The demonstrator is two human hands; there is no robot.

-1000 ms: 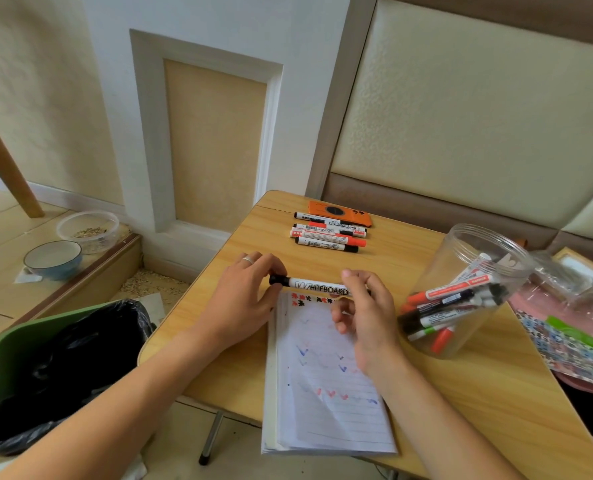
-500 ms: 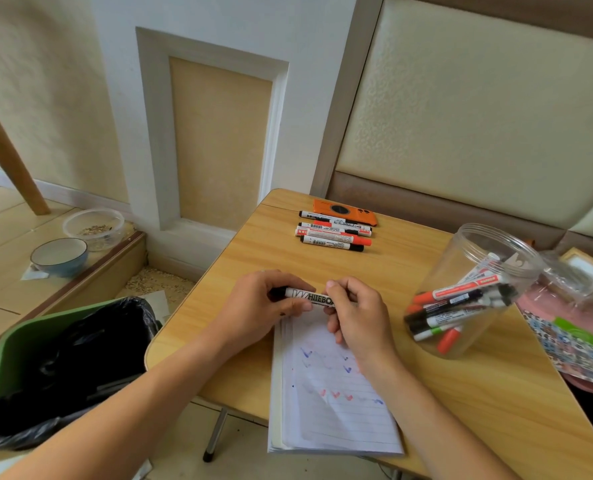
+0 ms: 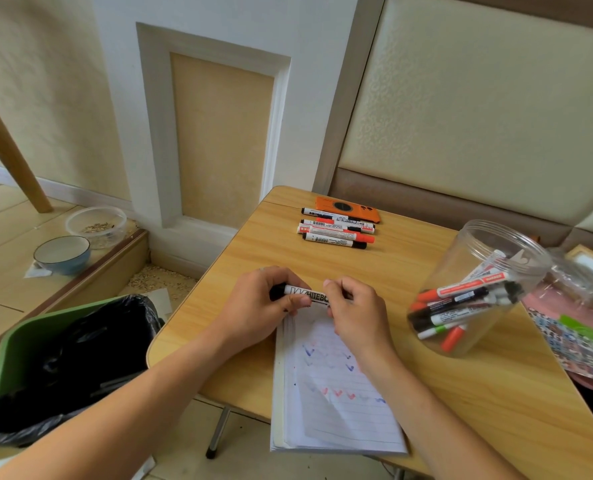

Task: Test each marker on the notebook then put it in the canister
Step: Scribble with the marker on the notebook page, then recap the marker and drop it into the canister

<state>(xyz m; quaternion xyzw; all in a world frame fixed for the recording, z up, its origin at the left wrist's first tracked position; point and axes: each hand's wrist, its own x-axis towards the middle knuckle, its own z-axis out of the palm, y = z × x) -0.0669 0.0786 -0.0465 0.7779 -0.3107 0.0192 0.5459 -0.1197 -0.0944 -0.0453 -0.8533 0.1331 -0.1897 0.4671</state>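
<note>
A black whiteboard marker [image 3: 305, 294] lies level above the top edge of the open notebook [image 3: 336, 407]. My left hand [image 3: 260, 306] grips its black end and my right hand [image 3: 354, 310] grips the other end, which its fingers hide. The lined page carries blue and red tick marks. A clear plastic canister [image 3: 478, 289] stands tilted to the right of my hands with several markers inside. Several more markers [image 3: 336, 230] lie in a row at the far side of the table.
An orange phone [image 3: 347, 208] lies behind the row of markers. A green bin with a black bag [image 3: 63, 362] stands left of the wooden table [image 3: 461, 410]. Patterned sheets and plastic wrap [image 3: 579, 320] crowd the right edge. Two bowls [image 3: 76, 240] sit on the floor.
My hands have closed in along the marker, so less of its white barrel shows. The marker has stayed above the notebook's top edge.
</note>
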